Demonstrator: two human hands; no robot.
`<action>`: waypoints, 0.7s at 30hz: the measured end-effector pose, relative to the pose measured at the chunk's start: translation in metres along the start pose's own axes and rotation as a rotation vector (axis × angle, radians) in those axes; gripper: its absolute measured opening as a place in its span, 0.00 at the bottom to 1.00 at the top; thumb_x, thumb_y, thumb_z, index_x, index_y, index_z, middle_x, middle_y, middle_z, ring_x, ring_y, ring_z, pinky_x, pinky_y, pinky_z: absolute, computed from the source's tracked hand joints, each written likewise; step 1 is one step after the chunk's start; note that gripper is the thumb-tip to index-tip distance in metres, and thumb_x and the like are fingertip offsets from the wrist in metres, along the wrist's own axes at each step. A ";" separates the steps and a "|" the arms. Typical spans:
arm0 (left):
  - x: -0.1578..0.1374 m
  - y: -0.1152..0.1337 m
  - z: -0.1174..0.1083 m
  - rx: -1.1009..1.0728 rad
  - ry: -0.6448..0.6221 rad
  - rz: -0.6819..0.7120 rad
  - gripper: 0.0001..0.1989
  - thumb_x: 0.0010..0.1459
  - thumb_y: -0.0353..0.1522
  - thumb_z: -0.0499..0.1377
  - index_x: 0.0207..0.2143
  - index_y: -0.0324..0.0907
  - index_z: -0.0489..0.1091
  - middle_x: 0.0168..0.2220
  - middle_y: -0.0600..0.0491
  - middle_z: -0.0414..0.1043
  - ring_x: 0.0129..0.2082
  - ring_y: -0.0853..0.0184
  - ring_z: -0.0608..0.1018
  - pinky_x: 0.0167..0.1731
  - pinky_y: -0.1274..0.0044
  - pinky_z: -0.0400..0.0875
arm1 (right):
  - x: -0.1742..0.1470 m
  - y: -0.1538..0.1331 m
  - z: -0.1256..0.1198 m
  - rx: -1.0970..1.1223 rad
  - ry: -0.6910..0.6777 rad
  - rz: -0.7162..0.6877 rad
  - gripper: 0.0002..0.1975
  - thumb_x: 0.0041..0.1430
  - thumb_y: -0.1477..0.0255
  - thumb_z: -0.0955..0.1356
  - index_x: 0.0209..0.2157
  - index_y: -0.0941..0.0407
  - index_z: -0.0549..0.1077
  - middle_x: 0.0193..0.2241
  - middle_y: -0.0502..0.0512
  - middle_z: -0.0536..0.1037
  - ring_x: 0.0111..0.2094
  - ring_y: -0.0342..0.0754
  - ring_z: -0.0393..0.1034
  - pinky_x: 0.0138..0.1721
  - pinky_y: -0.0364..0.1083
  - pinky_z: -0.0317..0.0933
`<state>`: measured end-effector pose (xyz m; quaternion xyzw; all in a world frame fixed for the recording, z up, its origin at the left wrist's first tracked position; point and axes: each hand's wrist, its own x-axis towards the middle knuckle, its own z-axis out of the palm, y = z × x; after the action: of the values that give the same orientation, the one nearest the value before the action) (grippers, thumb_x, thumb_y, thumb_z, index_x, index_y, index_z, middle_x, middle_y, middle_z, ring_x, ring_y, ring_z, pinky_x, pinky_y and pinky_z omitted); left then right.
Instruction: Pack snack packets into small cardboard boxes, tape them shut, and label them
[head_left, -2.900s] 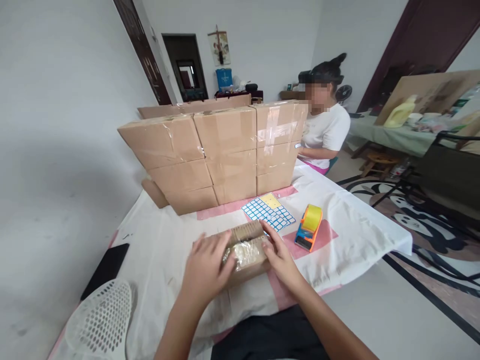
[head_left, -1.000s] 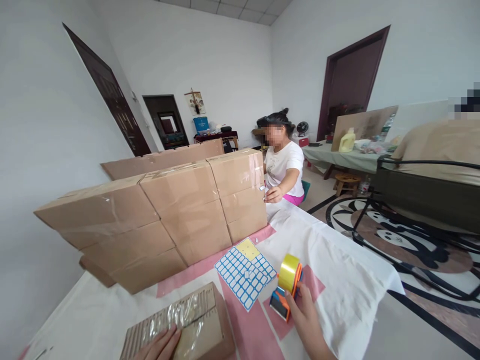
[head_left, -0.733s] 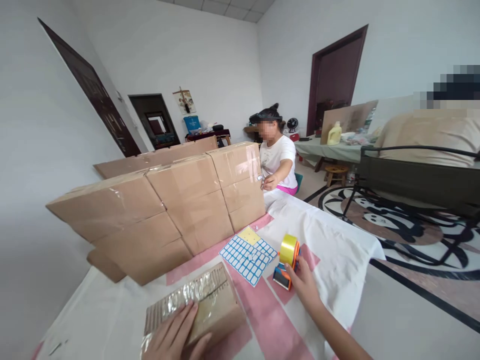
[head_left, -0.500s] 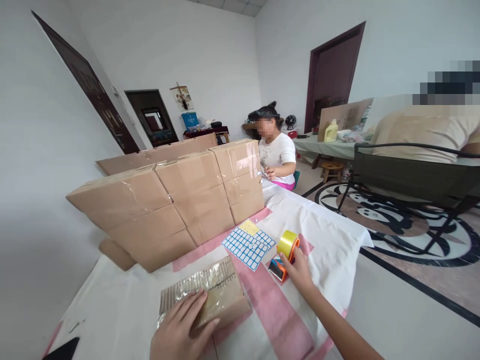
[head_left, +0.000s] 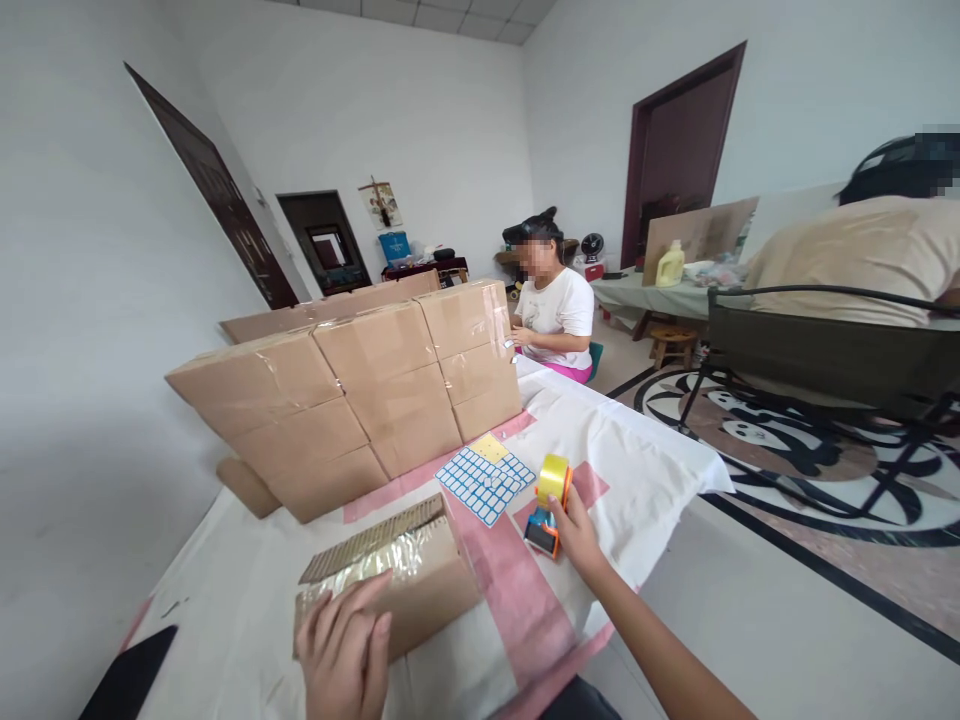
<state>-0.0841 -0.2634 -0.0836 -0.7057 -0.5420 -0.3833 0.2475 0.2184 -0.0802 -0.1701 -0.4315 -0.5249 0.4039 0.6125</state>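
A small cardboard box (head_left: 427, 590) with shiny clear tape across its top lies on the cloth close to me. My left hand (head_left: 345, 645) rests at its near left edge, fingers extended and slightly bent, not wrapped round anything. My right hand (head_left: 577, 530) is closed on an orange and blue tape dispenser (head_left: 541, 532), which carries a roll of yellowish tape (head_left: 554, 476). The dispenser is upright, right of the box and apart from it. Between the dispenser and the stacked boxes lies a sheet of blue-bordered white labels (head_left: 480, 490) with a yellow patch.
Stacked cardboard boxes (head_left: 375, 390) form a wall at the back left of the table cloth (head_left: 637, 450). A dark flat object (head_left: 131, 675) lies near left. One person (head_left: 555, 310) sits beyond the stack; another (head_left: 847, 250) sits in a chair (head_left: 825, 340) at right.
My left hand has drawn back towards the box's near left edge. The dispenser and my right hand appear slightly further left, nearer the box; the whole view has also shifted a little.
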 end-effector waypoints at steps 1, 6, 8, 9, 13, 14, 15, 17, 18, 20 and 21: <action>0.000 0.009 0.005 -0.028 0.022 -0.027 0.07 0.64 0.27 0.53 0.35 0.47 0.67 0.47 0.49 0.80 0.47 0.59 0.78 0.54 0.60 0.65 | -0.001 -0.001 -0.001 0.032 -0.002 0.009 0.24 0.62 0.48 0.66 0.47 0.52 0.73 0.43 0.57 0.81 0.46 0.59 0.76 0.50 0.56 0.70; 0.007 0.067 0.036 -0.310 -0.051 -0.027 0.09 0.64 0.25 0.52 0.40 0.47 0.68 0.49 0.49 0.78 0.50 0.61 0.77 0.49 0.67 0.72 | -0.010 -0.010 0.000 0.177 -0.033 0.095 0.26 0.62 0.46 0.65 0.46 0.53 0.73 0.40 0.57 0.82 0.41 0.56 0.78 0.44 0.53 0.73; 0.012 0.087 0.046 -0.419 -0.151 0.002 0.09 0.65 0.26 0.52 0.41 0.47 0.69 0.47 0.49 0.78 0.48 0.62 0.79 0.47 0.69 0.74 | -0.020 -0.015 0.002 0.217 -0.041 0.129 0.28 0.63 0.44 0.64 0.47 0.54 0.74 0.39 0.57 0.83 0.39 0.56 0.79 0.42 0.54 0.73; 0.016 0.095 0.051 -0.459 -0.207 0.004 0.09 0.66 0.27 0.52 0.42 0.47 0.70 0.47 0.49 0.78 0.48 0.62 0.79 0.48 0.69 0.75 | -0.028 -0.019 0.003 0.242 -0.052 0.151 0.28 0.63 0.44 0.64 0.48 0.54 0.74 0.39 0.58 0.83 0.39 0.56 0.79 0.42 0.54 0.73; 0.028 0.113 0.068 -0.545 -0.399 -0.124 0.23 0.67 0.36 0.56 0.63 0.45 0.62 0.67 0.41 0.63 0.67 0.56 0.67 0.62 0.61 0.68 | -0.072 -0.039 0.006 0.377 -0.122 0.278 0.26 0.60 0.46 0.69 0.48 0.52 0.78 0.47 0.59 0.82 0.49 0.60 0.77 0.52 0.57 0.70; 0.029 0.115 0.072 -0.562 -0.441 -0.183 0.29 0.67 0.38 0.56 0.68 0.45 0.56 0.71 0.40 0.55 0.71 0.55 0.60 0.66 0.59 0.64 | -0.084 -0.045 0.006 0.409 -0.140 0.315 0.26 0.59 0.46 0.70 0.48 0.51 0.79 0.50 0.59 0.82 0.52 0.61 0.76 0.55 0.57 0.69; 0.030 0.115 0.075 -0.593 -0.484 -0.244 0.33 0.67 0.40 0.56 0.71 0.45 0.50 0.74 0.40 0.48 0.73 0.54 0.53 0.68 0.58 0.59 | -0.095 -0.052 0.006 0.432 -0.157 0.347 0.26 0.58 0.46 0.70 0.48 0.51 0.79 0.51 0.58 0.81 0.54 0.61 0.75 0.57 0.58 0.67; 0.028 0.114 0.079 -0.716 -0.562 -0.345 0.39 0.67 0.43 0.56 0.73 0.45 0.43 0.75 0.41 0.40 0.75 0.54 0.47 0.70 0.58 0.53 | -0.111 -0.064 0.006 0.460 -0.203 0.395 0.29 0.57 0.44 0.71 0.49 0.50 0.80 0.53 0.59 0.80 0.56 0.62 0.74 0.60 0.59 0.65; 0.026 0.112 0.080 -0.800 -0.591 -0.378 0.41 0.66 0.45 0.57 0.73 0.45 0.41 0.76 0.41 0.39 0.75 0.55 0.47 0.71 0.59 0.52 | -0.115 -0.068 0.006 0.464 -0.232 0.403 0.30 0.56 0.43 0.71 0.50 0.50 0.80 0.54 0.59 0.80 0.57 0.63 0.73 0.60 0.59 0.65; 0.022 0.108 0.080 -0.943 -0.612 -0.413 0.44 0.65 0.49 0.57 0.74 0.46 0.38 0.76 0.42 0.40 0.75 0.54 0.45 0.72 0.59 0.48 | -0.120 -0.074 0.007 0.462 -0.279 0.397 0.33 0.54 0.42 0.71 0.53 0.49 0.79 0.57 0.59 0.78 0.60 0.63 0.71 0.62 0.61 0.62; 0.020 0.106 0.080 -0.983 -0.613 -0.428 0.45 0.64 0.50 0.57 0.74 0.47 0.38 0.76 0.43 0.41 0.75 0.54 0.44 0.72 0.58 0.46 | -0.120 -0.074 0.007 0.462 -0.297 0.389 0.35 0.54 0.41 0.71 0.55 0.48 0.78 0.58 0.59 0.77 0.62 0.63 0.68 0.64 0.61 0.60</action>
<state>0.0411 -0.2215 -0.1065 -0.6908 -0.4780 -0.4092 -0.3563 0.1995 -0.2158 -0.1340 -0.3097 -0.4108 0.6799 0.5226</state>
